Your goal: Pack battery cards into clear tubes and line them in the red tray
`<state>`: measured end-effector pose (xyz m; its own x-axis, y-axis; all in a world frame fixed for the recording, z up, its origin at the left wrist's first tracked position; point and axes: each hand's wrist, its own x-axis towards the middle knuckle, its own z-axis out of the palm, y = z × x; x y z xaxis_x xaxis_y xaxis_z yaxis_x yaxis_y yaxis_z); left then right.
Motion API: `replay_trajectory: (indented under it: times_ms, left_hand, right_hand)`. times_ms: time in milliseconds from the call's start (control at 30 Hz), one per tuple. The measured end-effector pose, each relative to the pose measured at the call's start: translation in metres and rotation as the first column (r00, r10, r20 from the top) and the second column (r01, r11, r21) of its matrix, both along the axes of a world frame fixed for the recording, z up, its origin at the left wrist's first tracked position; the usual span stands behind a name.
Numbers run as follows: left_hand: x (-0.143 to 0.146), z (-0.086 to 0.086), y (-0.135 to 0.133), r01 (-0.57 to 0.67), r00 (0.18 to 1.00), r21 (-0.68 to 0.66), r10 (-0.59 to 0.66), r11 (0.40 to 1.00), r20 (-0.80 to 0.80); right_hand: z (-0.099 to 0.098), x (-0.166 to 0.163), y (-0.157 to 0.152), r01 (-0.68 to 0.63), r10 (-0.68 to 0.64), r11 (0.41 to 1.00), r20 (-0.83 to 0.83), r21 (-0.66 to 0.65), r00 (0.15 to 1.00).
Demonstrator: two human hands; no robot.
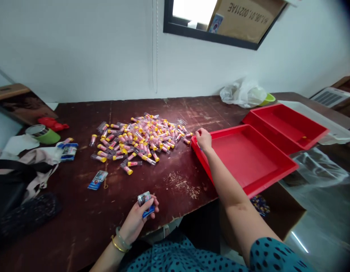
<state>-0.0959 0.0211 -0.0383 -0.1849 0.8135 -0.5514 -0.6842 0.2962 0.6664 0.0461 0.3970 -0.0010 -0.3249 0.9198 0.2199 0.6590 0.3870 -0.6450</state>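
Note:
My left hand (138, 219) is closed around a small blue-and-silver packet (145, 202) above the front edge of the table. My right hand (204, 140) is at the near-left corner of a red tray (248, 190), its fingers curled together. What those fingers hold, if anything, is hidden. Between and beyond my hands lies a heap of small clear tubes (143, 139) with yellow caps and pink contents. Another blue packet (97, 180) lies flat on the dark brown table (87, 211), left of my left hand.
A second red tray (293, 124) and a white tray (341, 130) are at the right. Below the table edge stands a cardboard box (286, 211). Plastic bags (242, 93) lie near the wall. At the left are a green-sided container (44, 134), a blue packet (69, 152) and a dark bag (10, 192).

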Motion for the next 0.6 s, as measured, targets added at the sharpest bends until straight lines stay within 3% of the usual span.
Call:
replay_trajectory:
  times_ms: [133,267,467,533,600]
  left_hand:
    - [-0.001,-0.003,0.001,-0.004,0.999,0.042,0.002,0.999,0.042]
    - [-0.002,-0.002,-0.002,0.021,0.999,0.078,-0.017,0.997,-0.05]
    - [-0.011,-0.004,-0.011,-0.037,0.999,0.062,0.039,0.997,-0.027]
    - [-0.011,-0.006,-0.008,-0.046,0.997,0.054,0.049,0.997,-0.053]
    - [-0.007,-0.008,-0.004,-0.059,0.993,0.048,0.064,0.997,-0.103]
  right_hand:
    - [-0.032,-0.069,-0.055,-0.254,0.257,0.967,0.116,-0.033,0.96]
    - [-0.064,-0.096,-0.111,-0.258,0.254,0.966,0.215,-0.009,0.943]
    - [-0.071,-0.034,-0.145,-0.105,0.115,0.993,0.287,-0.052,0.951]
    - [-0.067,-0.01,-0.158,-0.089,0.112,0.987,0.175,-0.137,0.978]
    - [-0.059,0.008,-0.178,-0.155,0.129,0.939,-0.105,-0.306,0.986]
